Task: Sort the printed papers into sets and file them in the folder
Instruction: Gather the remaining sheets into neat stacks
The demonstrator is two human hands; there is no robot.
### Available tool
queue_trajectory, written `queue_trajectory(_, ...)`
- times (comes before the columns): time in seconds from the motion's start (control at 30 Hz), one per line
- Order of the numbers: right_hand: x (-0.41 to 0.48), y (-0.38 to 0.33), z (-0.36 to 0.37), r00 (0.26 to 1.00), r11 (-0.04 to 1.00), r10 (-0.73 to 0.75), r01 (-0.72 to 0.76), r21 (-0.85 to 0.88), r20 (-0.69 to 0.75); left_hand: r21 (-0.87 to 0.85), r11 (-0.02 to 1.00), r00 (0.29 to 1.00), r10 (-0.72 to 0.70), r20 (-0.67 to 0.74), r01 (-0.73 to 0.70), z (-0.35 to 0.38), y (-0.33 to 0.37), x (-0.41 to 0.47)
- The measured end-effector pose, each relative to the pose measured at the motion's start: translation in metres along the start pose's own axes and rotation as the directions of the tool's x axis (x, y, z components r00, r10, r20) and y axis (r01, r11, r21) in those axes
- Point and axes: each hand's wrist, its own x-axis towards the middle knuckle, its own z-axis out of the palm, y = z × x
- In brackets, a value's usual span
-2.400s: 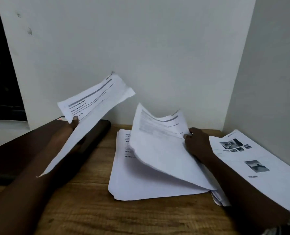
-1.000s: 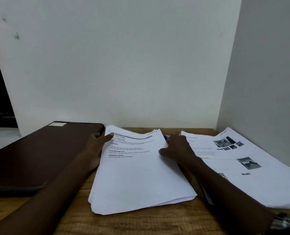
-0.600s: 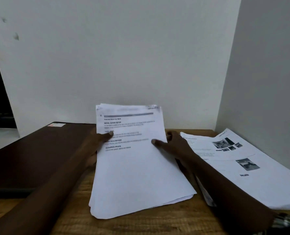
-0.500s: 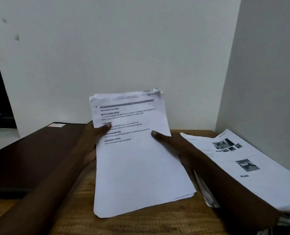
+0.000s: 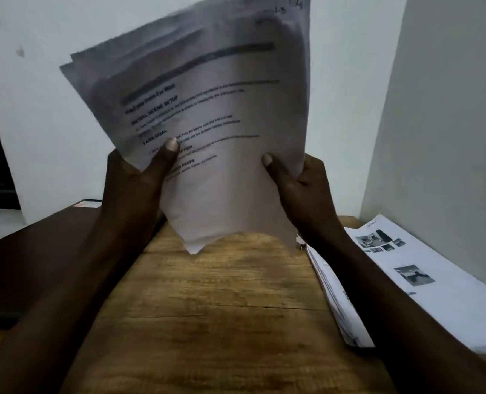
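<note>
A: Since half a second ago the stack of papers [image 5: 221,123] is rising clear of the table [image 5: 221,308] and tilting up towards the camera.
B: And the hands?
A: Both are gripping it. The left hand [image 5: 133,189] is pinching the left edge, thumb across the print, and the right hand [image 5: 301,191] is clasping the right edge.
B: The folder?
A: The folder [image 5: 37,265] is lying flat at the left, and a second pile [image 5: 449,294] is lying at the right.
</note>
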Motion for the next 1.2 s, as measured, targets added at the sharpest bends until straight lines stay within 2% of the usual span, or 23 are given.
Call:
queue_trajectory(0.1, -0.004, 0.008, 0.001, 0.99, 0.993, 0.103, -0.107, 0.038, 0.101, -0.024, 0.998, 0.999, -0.053, -0.006, 0.052, -0.005, -0.004, 0.002)
queue_trajectory(0.17, -0.006, 0.018, 0.001, 0.959, 0.972, 0.203, -0.222, 0.081, 0.197, -0.018, 0.985, 0.985, -0.173, 0.026, 0.173, -0.01, -0.014, 0.001)
queue_trajectory(0.23, -0.012, 0.03, 0.002, 0.914, 0.94, 0.304, -0.334, 0.073, 0.268, 0.073, 0.947, 0.948, -0.316, 0.046, 0.312, -0.014, -0.03, -0.005)
queue_trajectory(0.3, -0.018, 0.04, 0.004, 0.892, 0.919, 0.379, -0.394, 0.014, 0.247, 0.177, 0.905, 0.918, -0.396, 0.021, 0.386, -0.016, -0.043, -0.013)
queue_trajectory(0.4, -0.016, 0.04, 0.005, 0.907, 0.917, 0.386, -0.396, 0.036, 0.167, 0.153, 0.912, 0.925, -0.377, -0.049, 0.38, -0.015, -0.044, -0.012)
queue_trajectory(0.5, -0.01, 0.035, 0.004, 0.924, 0.931, 0.343, -0.358, 0.073, 0.169, 0.11, 0.937, 0.943, -0.33, -0.04, 0.332, -0.013, -0.038, -0.007)
queue_trajectory(0.67, -0.025, 0.05, 0.006, 0.857, 0.886, 0.457, -0.462, -0.039, 0.236, 0.221, 0.855, 0.878, -0.479, -0.006, 0.468, -0.016, -0.054, -0.02)
queue_trajectory(0.8, -0.017, 0.047, 0.003, 0.839, 0.871, 0.477, -0.492, -0.009, 0.262, 0.146, 0.821, 0.832, -0.554, -0.025, 0.551, -0.019, -0.049, -0.012)
queue_trajectory(0.93, -0.004, 0.036, -0.012, 0.812, 0.861, 0.441, -0.504, 0.076, 0.383, 0.054, 0.694, 0.687, -0.72, 0.102, 0.718, -0.026, -0.041, -0.008)
queue_trajectory(1.0, 0.0, 0.035, -0.017, 0.863, 0.879, 0.396, -0.455, 0.141, 0.314, 0.044, 0.607, 0.595, -0.789, 0.151, 0.794, -0.025, -0.04, -0.012)
queue_trajectory(1.07, 0.005, 0.036, -0.021, 0.917, 0.917, 0.354, -0.379, 0.127, 0.183, 0.011, 0.498, 0.476, -0.836, 0.273, 0.867, -0.021, -0.037, -0.017)
queue_trajectory(1.13, 0.009, 0.042, -0.026, 0.928, 0.924, 0.363, -0.371, 0.09, 0.086, 0.046, 0.443, 0.396, -0.838, 0.374, 0.895, -0.017, -0.031, -0.019)
queue_trajectory(1.2, 0.011, 0.05, -0.03, 0.901, 0.898, 0.427, -0.432, 0.079, 0.076, 0.103, 0.433, 0.357, -0.837, 0.414, 0.895, -0.016, -0.028, -0.018)
